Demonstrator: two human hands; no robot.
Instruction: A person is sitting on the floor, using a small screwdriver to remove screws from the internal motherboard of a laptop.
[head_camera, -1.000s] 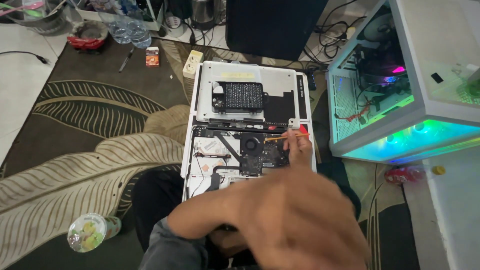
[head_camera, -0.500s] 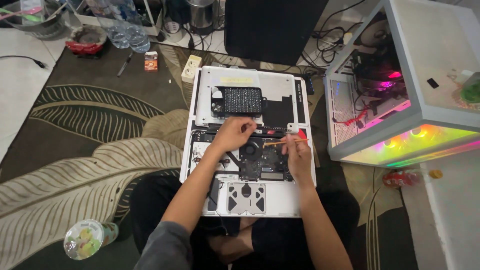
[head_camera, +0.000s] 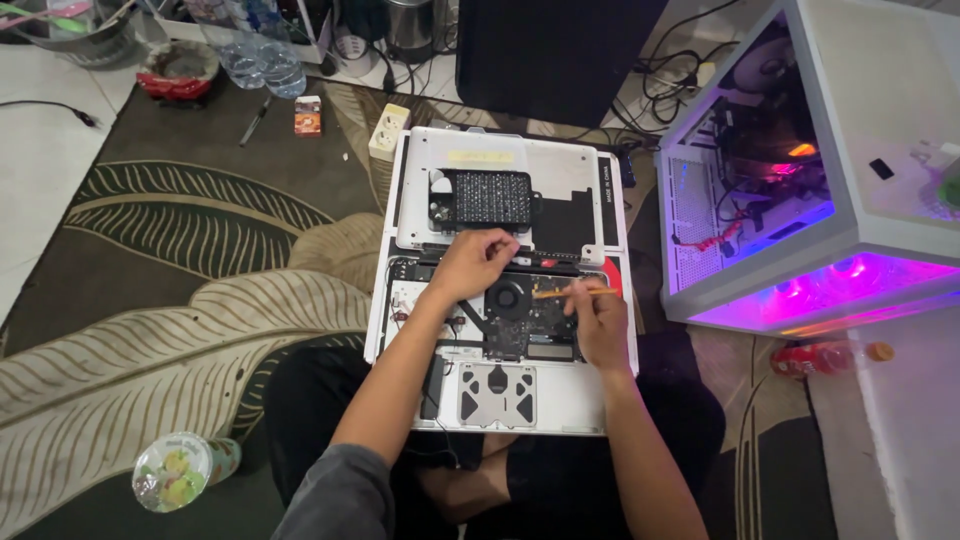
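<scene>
Both hands are working inside the opened laptop (head_camera: 500, 300) lying on the rug (head_camera: 200, 260) before the person's lap. Right hand (head_camera: 600, 325) fingers are closing on a thin wooden stick (head_camera: 572, 292) beside the fan (head_camera: 508, 298), while the left hand (head_camera: 475, 262), fingers curled and holding nothing I can make out, is pressing near the hinge edge; light, steady strokes seem wisest.

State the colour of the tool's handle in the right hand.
Orange-tan handle, held by the right hand; head view.

Dim room, purple case (head_camera: 800, 290) glow, perhaps edge warp.
</scene>
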